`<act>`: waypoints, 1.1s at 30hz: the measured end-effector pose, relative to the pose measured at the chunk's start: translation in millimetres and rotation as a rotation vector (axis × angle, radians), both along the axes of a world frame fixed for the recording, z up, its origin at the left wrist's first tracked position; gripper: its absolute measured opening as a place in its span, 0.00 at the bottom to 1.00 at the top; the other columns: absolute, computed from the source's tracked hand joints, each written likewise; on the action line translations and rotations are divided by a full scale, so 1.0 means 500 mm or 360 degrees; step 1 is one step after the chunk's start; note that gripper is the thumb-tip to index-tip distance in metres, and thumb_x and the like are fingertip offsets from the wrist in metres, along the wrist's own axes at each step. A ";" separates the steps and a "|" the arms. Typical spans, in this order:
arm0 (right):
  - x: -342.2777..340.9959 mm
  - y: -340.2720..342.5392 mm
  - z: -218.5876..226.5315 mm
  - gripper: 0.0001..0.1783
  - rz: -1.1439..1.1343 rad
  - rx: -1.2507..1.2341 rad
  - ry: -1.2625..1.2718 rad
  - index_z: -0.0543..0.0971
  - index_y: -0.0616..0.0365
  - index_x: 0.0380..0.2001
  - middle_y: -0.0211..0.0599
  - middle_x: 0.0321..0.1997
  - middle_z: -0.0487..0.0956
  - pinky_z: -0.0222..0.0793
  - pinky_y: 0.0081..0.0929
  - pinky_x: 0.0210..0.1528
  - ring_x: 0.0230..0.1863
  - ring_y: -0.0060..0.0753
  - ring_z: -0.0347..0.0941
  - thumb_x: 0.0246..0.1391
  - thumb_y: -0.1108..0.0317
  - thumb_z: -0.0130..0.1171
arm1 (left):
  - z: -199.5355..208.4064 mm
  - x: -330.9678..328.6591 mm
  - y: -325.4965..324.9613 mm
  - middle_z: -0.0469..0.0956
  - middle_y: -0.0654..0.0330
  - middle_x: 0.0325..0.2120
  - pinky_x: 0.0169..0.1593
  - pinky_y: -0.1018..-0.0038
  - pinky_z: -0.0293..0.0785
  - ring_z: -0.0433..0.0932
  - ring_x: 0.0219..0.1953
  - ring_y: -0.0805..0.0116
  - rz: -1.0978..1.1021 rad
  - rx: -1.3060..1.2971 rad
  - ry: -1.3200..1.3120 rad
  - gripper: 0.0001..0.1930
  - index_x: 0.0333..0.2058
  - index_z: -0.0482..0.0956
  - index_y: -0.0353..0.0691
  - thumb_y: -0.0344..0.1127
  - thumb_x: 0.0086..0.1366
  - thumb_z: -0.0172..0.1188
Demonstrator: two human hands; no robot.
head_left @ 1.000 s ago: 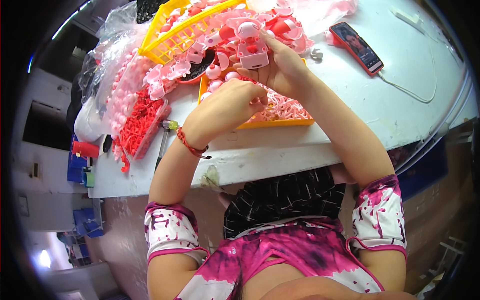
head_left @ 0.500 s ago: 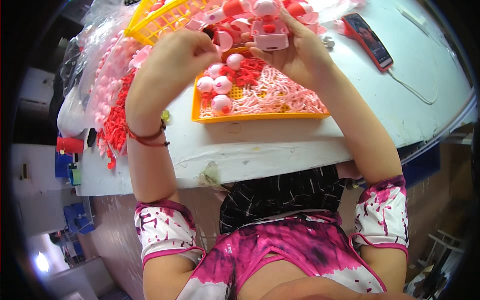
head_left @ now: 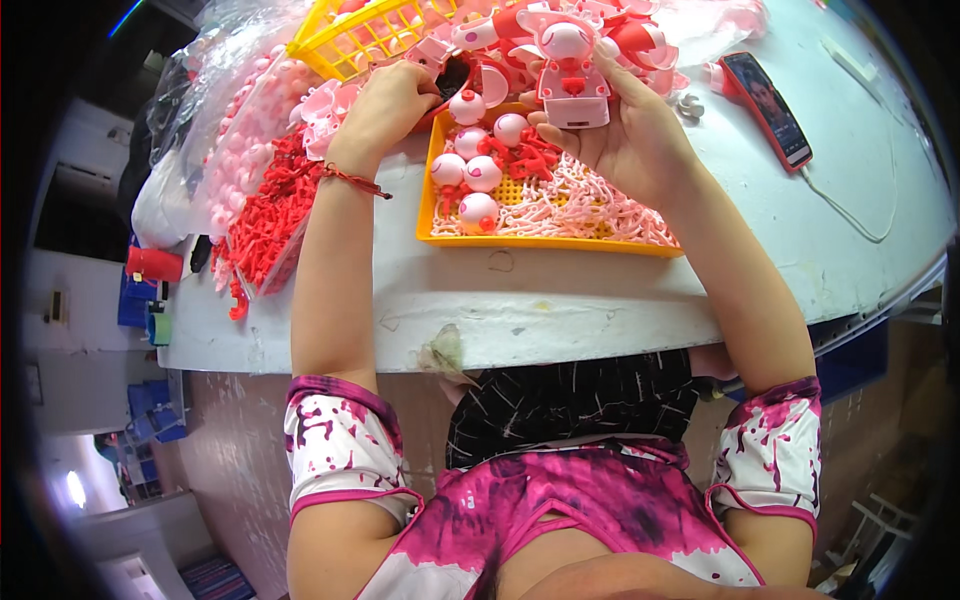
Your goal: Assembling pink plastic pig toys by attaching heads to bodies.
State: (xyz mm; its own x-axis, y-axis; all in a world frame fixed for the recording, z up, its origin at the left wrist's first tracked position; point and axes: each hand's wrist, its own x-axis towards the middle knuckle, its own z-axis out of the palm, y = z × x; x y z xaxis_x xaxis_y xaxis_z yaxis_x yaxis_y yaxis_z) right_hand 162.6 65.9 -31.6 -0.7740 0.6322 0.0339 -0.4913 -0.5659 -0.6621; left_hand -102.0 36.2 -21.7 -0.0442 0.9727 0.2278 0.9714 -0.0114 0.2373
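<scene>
My right hand (head_left: 640, 130) is wrapped round a pink-and-white plastic toy body (head_left: 578, 108) with a red piece at its middle and a rounded white top. Over at the left, my left hand (head_left: 390, 108) has its fingertips pressed together at the edge of a red round container (head_left: 483, 85) with dark small contents (head_left: 452, 78). Whatever those fingers pinch is too small to make out. Below both hands lies a yellow tray (head_left: 545, 243) holding several white-and-pink balls (head_left: 479, 212), red small parts (head_left: 530, 160) and pink stringy pieces (head_left: 590, 205).
A yellow basket (head_left: 350, 45) leans behind my left hand. Red parts (head_left: 270, 225) and pink parts (head_left: 240, 165) are heaped beside clear plastic bags (head_left: 185, 120) on the left. At the right a phone (head_left: 767, 110) in a red case lies with a white cable (head_left: 845, 208).
My left hand has shifted up and right, closer to the dark contents of the red container. The right hand keeps hold of the toy body. The whole view has shifted slightly.
</scene>
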 end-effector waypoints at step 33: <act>-0.012 -0.004 -0.010 0.28 0.0003 -0.0034 -0.0008 0.65 0.65 0.53 0.54 0.45 0.75 0.76 0.41 0.50 0.47 0.54 0.75 0.64 0.49 0.42 | -0.029 -0.054 0.029 0.82 0.57 0.29 0.38 0.77 0.76 0.82 0.32 0.70 0.0167 0.0205 -0.0612 0.10 0.35 0.80 0.31 0.31 0.55 0.58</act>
State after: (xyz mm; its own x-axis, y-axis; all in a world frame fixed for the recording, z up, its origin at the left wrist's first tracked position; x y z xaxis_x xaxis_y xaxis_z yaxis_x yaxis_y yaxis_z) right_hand 156.6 63.7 -36.8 -0.7752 0.6315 0.0166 -0.4871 -0.5809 -0.6521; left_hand -128.8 51.0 -36.1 -0.2471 0.9230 0.2950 0.8097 0.0294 0.5861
